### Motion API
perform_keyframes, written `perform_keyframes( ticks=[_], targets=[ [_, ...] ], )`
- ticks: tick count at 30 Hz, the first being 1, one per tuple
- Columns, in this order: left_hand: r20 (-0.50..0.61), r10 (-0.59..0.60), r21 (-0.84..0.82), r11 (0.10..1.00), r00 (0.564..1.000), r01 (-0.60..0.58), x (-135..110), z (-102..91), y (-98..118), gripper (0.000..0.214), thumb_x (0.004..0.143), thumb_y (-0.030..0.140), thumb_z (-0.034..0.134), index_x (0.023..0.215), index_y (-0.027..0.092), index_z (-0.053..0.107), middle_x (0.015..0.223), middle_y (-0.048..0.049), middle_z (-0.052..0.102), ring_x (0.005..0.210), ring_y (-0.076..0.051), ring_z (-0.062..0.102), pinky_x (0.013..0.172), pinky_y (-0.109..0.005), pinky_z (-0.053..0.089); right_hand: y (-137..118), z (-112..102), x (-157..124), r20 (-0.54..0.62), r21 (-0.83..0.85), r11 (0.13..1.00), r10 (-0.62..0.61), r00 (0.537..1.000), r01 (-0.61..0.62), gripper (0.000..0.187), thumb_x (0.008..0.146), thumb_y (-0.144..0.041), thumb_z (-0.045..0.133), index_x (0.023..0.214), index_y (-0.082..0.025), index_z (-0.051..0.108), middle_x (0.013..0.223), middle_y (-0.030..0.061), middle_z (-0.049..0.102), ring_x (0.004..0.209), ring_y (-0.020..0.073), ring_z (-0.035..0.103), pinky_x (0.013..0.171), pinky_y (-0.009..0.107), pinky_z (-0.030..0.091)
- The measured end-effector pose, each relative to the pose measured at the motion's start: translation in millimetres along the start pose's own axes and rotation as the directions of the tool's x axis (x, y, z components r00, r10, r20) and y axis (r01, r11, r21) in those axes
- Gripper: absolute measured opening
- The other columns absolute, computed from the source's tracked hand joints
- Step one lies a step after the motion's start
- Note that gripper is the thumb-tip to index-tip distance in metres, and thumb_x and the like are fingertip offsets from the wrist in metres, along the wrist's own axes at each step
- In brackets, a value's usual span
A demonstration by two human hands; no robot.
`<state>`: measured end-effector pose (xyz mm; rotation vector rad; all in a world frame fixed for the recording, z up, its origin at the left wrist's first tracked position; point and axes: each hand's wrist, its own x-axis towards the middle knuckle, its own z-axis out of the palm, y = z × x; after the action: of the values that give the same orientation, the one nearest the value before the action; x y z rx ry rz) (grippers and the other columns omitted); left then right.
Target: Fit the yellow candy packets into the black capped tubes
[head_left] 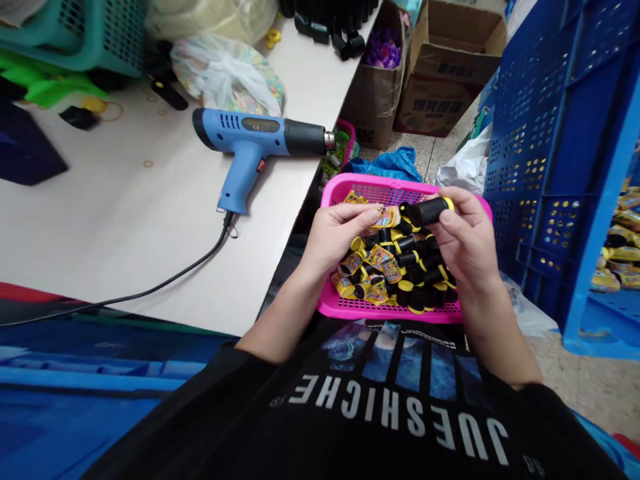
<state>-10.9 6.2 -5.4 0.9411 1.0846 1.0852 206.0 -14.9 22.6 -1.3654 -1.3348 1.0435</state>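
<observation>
Over a pink plastic basket (380,195) on my lap, my right hand (465,240) grips a small black tube with a yellow end (429,210), held level. My left hand (334,235) pinches a yellow printed label sleeve (387,216) right beside the tube's left end. Inside the basket lie several black tubes with yellow caps (420,277) and several loose yellow label sleeves (367,270).
A blue heat gun (253,143) lies on the white table (125,220) to my left, its black cord (165,283) trailing toward me. Blue crates (555,153) stand at my right, cardboard boxes (445,67) ahead, a teal basket (85,33) and plastic bags (225,73) at the table's back.
</observation>
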Motion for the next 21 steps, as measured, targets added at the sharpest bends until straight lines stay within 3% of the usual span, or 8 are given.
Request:
perform_keyframes(
  ticks=[3, 7, 12, 18, 21],
  targets=[
    [0.014, -0.016, -0.046, 0.999, 1.0, 0.017, -2, 5.0, 0, 0.039, 0.07, 0.051, 0.09, 0.096, 0.022, 0.085, 0.1, -0.0077, 0.083, 0.084, -0.019, 0.077, 0.077, -0.031, 0.065, 1, 7, -2, -0.004, 0.1, 0.995, 0.03, 1.0, -0.029, 0.044, 0.081, -0.063, 0.072, 0.11, -0.031, 0.061, 0.11, 0.0049, 0.07, 0.1, 0.0242, 0.072, 0.086, 0.043, 0.062],
    [0.01, -0.041, -0.102, 0.994, 0.999, 0.042, -2, 7.5, -2, 0.043, 0.069, 0.055, 0.089, 0.095, 0.021, 0.085, 0.096, -0.0069, 0.083, 0.087, -0.019, 0.078, 0.074, -0.03, 0.066, 12, 8, -3, -0.013, 0.108, 0.994, 0.035, 0.999, -0.033, 0.047, 0.072, -0.061, 0.083, 0.102, -0.03, 0.065, 0.101, 0.0024, 0.071, 0.092, 0.0224, 0.072, 0.082, 0.04, 0.062],
    [0.05, -0.028, -0.088, 0.996, 0.998, 0.033, -6, 9.5, 1, 0.038, 0.071, 0.052, 0.089, 0.095, 0.022, 0.085, 0.103, -0.0069, 0.083, 0.088, -0.019, 0.078, 0.075, -0.029, 0.066, 20, 4, -7, -0.011, -0.008, 0.999, -0.05, 0.999, 0.05, 0.039, 0.077, -0.054, 0.084, 0.104, -0.029, 0.072, 0.096, 0.0011, 0.073, 0.08, 0.019, 0.068, 0.076, 0.037, 0.058],
    [0.181, -0.02, -0.051, 0.998, 0.983, 0.03, -9, 12.1, 2, 0.043, 0.073, 0.046, 0.089, 0.108, 0.023, 0.081, 0.107, -0.0065, 0.081, 0.087, -0.019, 0.077, 0.075, -0.029, 0.064, 20, 9, -7, 0.069, -0.132, 0.982, -0.128, 0.989, 0.136, 0.049, 0.076, -0.064, 0.081, 0.109, -0.029, 0.072, 0.109, 0.0049, 0.074, 0.1, 0.025, 0.07, 0.088, 0.042, 0.057],
    [0.218, 0.048, -0.034, 0.999, 0.975, -0.041, -8, 14.5, 0, 0.042, 0.066, 0.042, 0.094, 0.099, 0.022, 0.079, 0.109, -0.006, 0.08, 0.097, -0.02, 0.076, 0.087, -0.032, 0.062, 19, 13, -8, 0.155, -0.077, 0.994, -0.065, 0.986, 0.077, 0.06, 0.087, -0.078, 0.058, 0.121, -0.028, 0.065, 0.125, 0.0095, 0.07, 0.119, 0.0271, 0.066, 0.095, 0.043, 0.057]
  ],
)
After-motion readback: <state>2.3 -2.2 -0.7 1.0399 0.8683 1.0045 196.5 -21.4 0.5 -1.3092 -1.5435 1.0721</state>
